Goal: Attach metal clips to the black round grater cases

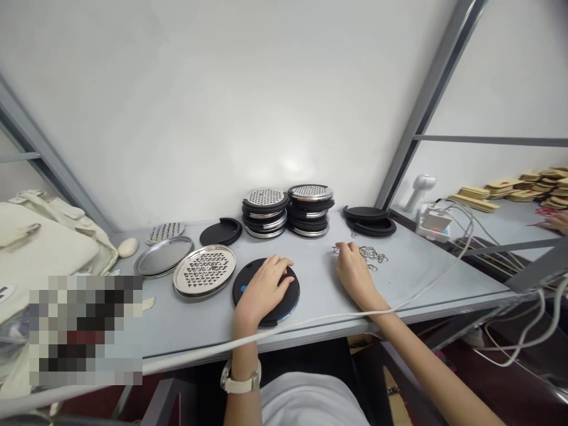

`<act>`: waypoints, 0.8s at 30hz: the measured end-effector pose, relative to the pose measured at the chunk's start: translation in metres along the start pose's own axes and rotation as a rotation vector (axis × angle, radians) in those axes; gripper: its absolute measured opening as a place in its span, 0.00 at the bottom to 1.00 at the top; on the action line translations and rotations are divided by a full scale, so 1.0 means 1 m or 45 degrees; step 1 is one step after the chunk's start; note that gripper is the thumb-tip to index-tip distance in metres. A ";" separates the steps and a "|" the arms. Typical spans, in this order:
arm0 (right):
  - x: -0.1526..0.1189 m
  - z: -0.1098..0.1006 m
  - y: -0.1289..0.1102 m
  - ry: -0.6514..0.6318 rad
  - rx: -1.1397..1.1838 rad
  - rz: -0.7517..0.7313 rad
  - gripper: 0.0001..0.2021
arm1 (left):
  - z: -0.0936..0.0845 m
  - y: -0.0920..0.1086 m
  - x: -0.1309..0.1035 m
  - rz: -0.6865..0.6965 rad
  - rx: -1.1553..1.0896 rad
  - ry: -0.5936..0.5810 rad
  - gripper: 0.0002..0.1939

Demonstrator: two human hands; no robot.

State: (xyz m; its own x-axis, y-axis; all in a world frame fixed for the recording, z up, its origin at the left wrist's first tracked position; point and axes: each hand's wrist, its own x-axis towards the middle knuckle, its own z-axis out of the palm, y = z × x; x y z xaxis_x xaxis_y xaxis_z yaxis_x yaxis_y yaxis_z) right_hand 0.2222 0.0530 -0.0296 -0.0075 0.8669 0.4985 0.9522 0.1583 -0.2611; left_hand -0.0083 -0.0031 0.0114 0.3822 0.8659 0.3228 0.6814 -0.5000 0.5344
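My left hand lies on a round black disc near the front edge of the table, its fingers apart over the top. A thin shiny rim shows at the disc's lower right. My right hand is at the left side of a loose pile of small metal rings, fingers bent together; a bit of metal shows at the fingertips. Left of the black disc sits a round metal grater plate, with a plain round metal plate beyond it.
Two stacks of black and metal discs stand near the wall. Black rings lie right, another black piece left. A white cable crosses in front. Another person's hand shows at far right.
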 end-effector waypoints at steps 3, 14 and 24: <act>-0.001 0.004 0.004 -0.002 -0.059 -0.007 0.17 | 0.000 0.000 0.000 0.004 -0.001 0.007 0.12; -0.005 -0.009 -0.017 0.060 0.319 -0.175 0.12 | 0.002 0.000 0.000 0.018 0.007 0.023 0.12; -0.022 -0.026 -0.061 -0.914 1.564 0.221 0.15 | -0.004 0.010 0.003 0.102 -0.026 0.146 0.05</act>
State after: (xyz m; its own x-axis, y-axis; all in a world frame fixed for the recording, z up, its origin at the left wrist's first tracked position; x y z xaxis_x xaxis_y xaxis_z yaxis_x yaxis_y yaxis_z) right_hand 0.1719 0.0119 -0.0035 -0.4231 0.9054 -0.0348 0.0970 0.0070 -0.9953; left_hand -0.0026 -0.0059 0.0205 0.3602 0.8163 0.4516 0.6382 -0.5687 0.5189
